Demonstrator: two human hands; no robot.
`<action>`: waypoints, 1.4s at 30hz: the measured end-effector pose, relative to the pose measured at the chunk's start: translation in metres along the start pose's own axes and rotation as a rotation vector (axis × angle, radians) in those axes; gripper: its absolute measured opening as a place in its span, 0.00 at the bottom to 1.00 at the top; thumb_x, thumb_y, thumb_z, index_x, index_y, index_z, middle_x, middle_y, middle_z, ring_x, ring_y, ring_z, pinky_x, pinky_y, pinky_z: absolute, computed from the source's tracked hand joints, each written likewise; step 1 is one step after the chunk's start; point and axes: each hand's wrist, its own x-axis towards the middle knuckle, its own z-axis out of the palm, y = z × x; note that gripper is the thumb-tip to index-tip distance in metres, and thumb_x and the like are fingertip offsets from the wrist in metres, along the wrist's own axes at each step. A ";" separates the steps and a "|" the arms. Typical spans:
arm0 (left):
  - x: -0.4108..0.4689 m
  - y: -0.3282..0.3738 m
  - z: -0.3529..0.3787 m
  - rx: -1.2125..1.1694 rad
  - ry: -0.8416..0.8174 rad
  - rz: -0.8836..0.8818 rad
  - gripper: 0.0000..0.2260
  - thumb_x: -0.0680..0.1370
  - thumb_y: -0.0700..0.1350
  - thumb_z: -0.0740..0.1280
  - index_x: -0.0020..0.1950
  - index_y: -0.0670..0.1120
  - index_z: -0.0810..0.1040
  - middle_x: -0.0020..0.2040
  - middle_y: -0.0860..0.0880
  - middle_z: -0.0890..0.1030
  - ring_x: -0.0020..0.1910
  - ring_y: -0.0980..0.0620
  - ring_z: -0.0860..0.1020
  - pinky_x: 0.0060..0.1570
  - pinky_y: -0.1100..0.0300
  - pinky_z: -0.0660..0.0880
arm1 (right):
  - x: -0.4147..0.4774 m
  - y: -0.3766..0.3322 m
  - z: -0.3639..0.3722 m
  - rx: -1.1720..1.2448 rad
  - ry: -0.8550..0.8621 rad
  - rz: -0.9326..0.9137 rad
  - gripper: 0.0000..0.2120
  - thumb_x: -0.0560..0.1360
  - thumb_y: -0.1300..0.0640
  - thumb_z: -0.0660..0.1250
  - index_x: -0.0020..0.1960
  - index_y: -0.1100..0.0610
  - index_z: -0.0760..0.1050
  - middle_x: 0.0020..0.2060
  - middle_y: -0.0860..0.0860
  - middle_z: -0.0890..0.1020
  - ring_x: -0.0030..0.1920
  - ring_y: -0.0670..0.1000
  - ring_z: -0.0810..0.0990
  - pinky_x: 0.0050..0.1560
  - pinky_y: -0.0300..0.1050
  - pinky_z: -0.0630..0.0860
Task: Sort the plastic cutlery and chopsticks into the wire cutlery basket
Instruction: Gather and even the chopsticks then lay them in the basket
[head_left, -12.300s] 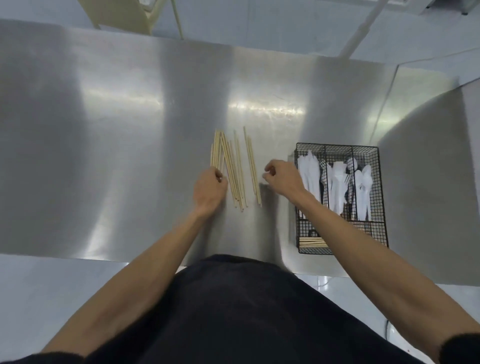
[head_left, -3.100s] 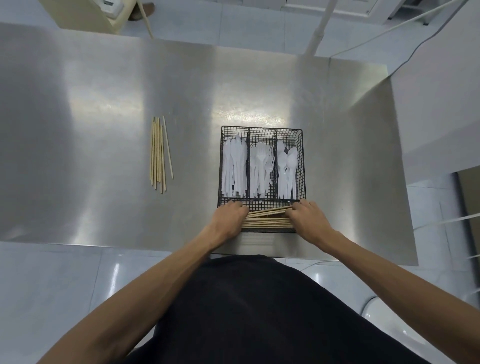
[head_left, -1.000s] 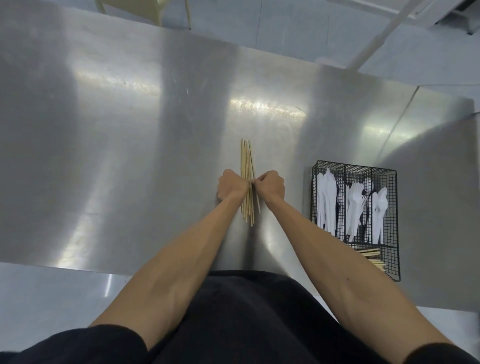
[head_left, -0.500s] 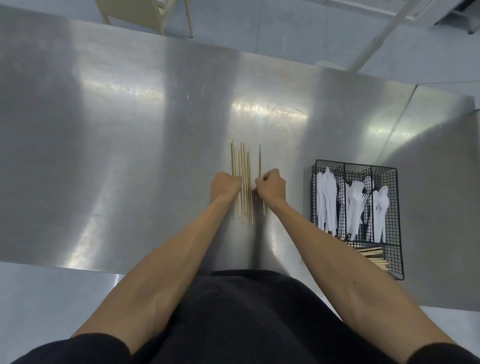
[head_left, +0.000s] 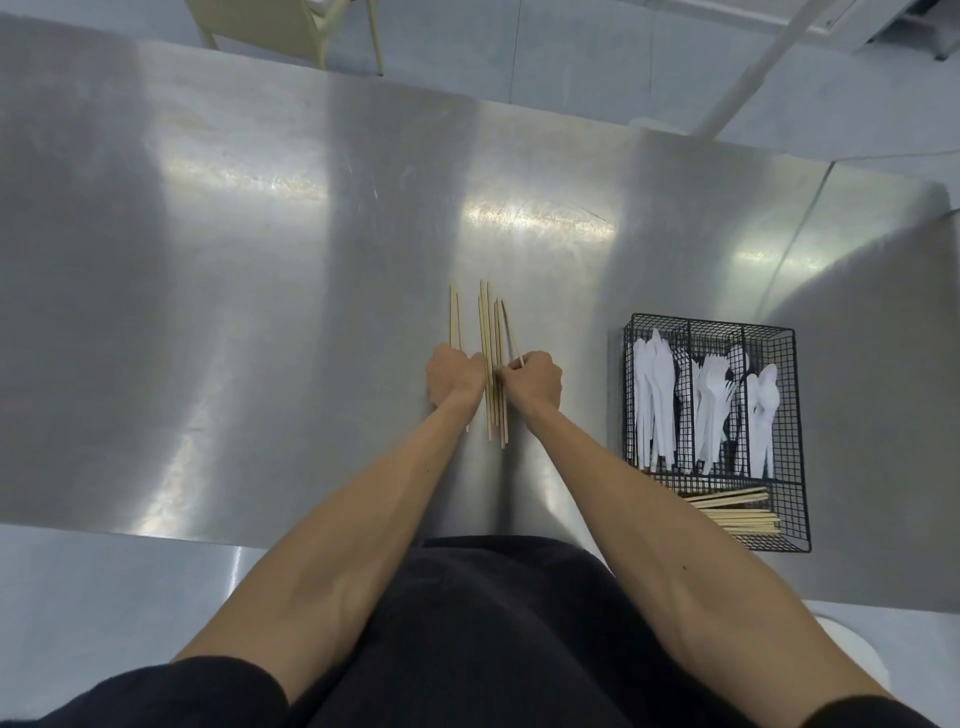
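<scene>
A steel bench (head_left: 260, 312) is seen from above. A wire cutlery basket (head_left: 711, 327) is set at its near right corner. White plastic cutlery (head_left: 655, 395) is laid in the basket's three far compartments, and stored chopsticks (head_left: 737, 512) are laid crosswise in its near compartment. Loose chopsticks (head_left: 491, 332) are spread near the middle of the bench, well apart from the basket, pointing toward the far edge. The left hand (head_left: 454, 376) is curled over the two leftmost sticks; whether they are gripped cannot be told. One stick at the group's right side is pinched by the right hand (head_left: 535, 382).
</scene>
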 end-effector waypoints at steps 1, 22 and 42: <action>0.001 0.001 0.001 0.012 0.020 -0.003 0.13 0.74 0.47 0.70 0.51 0.37 0.80 0.46 0.41 0.84 0.44 0.41 0.83 0.34 0.55 0.74 | 0.000 -0.002 0.001 -0.007 0.003 0.014 0.08 0.74 0.56 0.72 0.43 0.60 0.77 0.40 0.54 0.82 0.41 0.56 0.82 0.37 0.44 0.74; 0.005 0.001 -0.017 0.208 -0.023 0.069 0.13 0.82 0.46 0.61 0.57 0.37 0.78 0.53 0.43 0.81 0.51 0.43 0.79 0.44 0.53 0.72 | -0.009 -0.007 -0.008 0.100 0.013 0.010 0.14 0.81 0.50 0.56 0.55 0.60 0.71 0.44 0.52 0.79 0.41 0.52 0.78 0.42 0.50 0.74; 0.005 -0.003 0.002 -0.048 -0.045 0.105 0.12 0.80 0.48 0.62 0.53 0.40 0.76 0.49 0.43 0.80 0.50 0.42 0.79 0.50 0.51 0.76 | -0.010 0.004 -0.008 0.027 -0.017 -0.112 0.09 0.77 0.53 0.69 0.49 0.59 0.77 0.42 0.52 0.81 0.40 0.51 0.78 0.35 0.43 0.71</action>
